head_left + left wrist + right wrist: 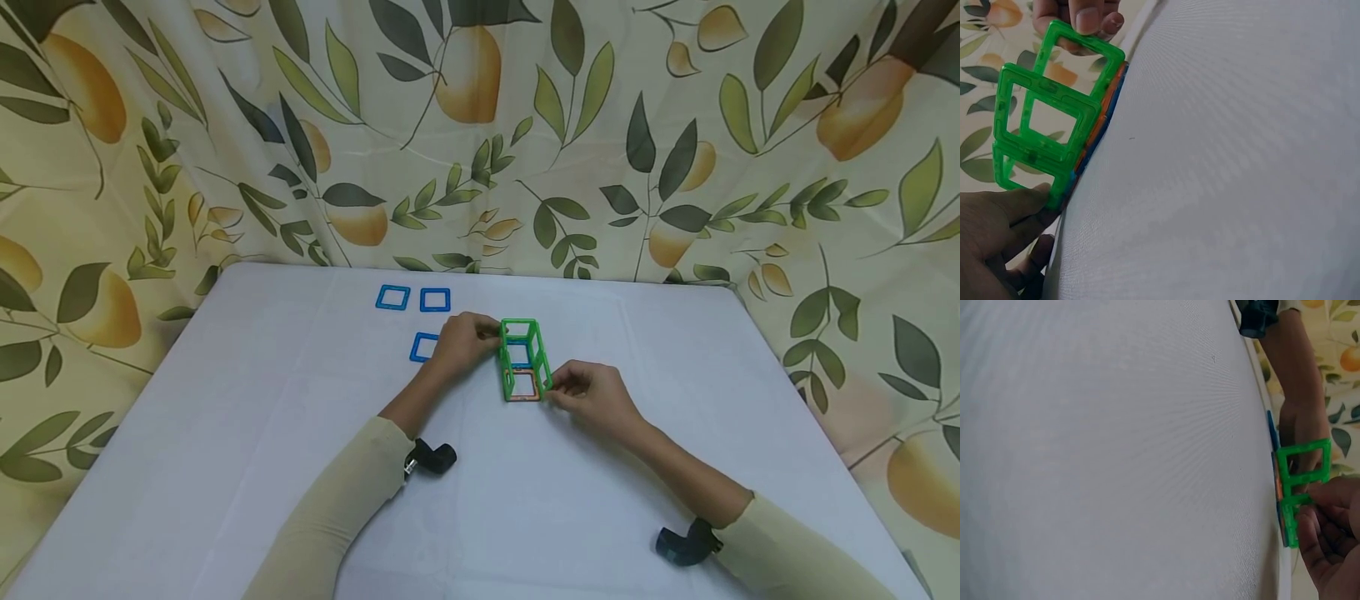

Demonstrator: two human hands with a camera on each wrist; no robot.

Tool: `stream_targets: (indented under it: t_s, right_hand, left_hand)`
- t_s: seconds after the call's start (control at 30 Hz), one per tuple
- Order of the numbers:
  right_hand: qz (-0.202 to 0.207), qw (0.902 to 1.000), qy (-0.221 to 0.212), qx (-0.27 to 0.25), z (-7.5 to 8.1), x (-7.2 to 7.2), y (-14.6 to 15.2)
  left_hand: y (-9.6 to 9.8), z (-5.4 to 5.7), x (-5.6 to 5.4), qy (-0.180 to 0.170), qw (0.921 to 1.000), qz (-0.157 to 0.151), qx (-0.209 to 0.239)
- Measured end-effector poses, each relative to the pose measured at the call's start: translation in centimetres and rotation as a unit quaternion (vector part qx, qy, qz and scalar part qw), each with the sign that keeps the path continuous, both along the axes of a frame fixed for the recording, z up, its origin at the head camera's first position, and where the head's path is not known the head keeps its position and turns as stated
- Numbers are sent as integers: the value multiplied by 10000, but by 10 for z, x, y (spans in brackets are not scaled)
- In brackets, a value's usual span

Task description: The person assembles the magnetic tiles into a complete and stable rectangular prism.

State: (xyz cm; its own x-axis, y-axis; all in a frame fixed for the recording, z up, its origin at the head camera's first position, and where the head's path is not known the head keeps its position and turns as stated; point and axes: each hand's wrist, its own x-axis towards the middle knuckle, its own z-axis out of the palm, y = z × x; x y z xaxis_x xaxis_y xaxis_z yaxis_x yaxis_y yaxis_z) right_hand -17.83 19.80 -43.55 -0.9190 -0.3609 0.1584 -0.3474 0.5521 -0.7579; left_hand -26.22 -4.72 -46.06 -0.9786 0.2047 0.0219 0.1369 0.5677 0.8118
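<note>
A small upright frame of green square magnetic tiles [519, 321] stands on a flat row of tiles, with a blue tile [517, 367] and an orange tile [522, 399] visible in it. At its far left side, my left hand [465, 343] pinches a green tile's edge. My right hand [596, 396] holds the near right green tile between thumb and fingers. From the left wrist, the green tiles [1047, 84] rise side by side along the orange and blue base. In the right wrist view, the right fingers [1335, 494] partly cover the green frame.
Two blue square tiles [435, 309] lie flat toward the table's back edge. A third blue tile [414, 347] is partly hidden behind the left hand. White cloth covers the table [225, 433], and a leaf-and-fruit patterned curtain [480, 208] hangs behind it.
</note>
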Motion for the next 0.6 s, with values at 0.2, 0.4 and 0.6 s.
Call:
stream_targets:
  t_s: [0.2, 0.4, 0.6]
  right_hand:
    - [1, 9999, 66, 110, 0, 0, -2]
    - [41, 9997, 69, 214, 2, 0, -4]
    - [-83, 9983, -159, 562, 3, -5, 0]
  left_hand:
    - [0, 2, 2, 79, 10000, -18, 11]
    - [-1, 3, 1, 67, 10000, -30, 3]
    - [-1, 2, 2, 83, 10000, -39, -7]
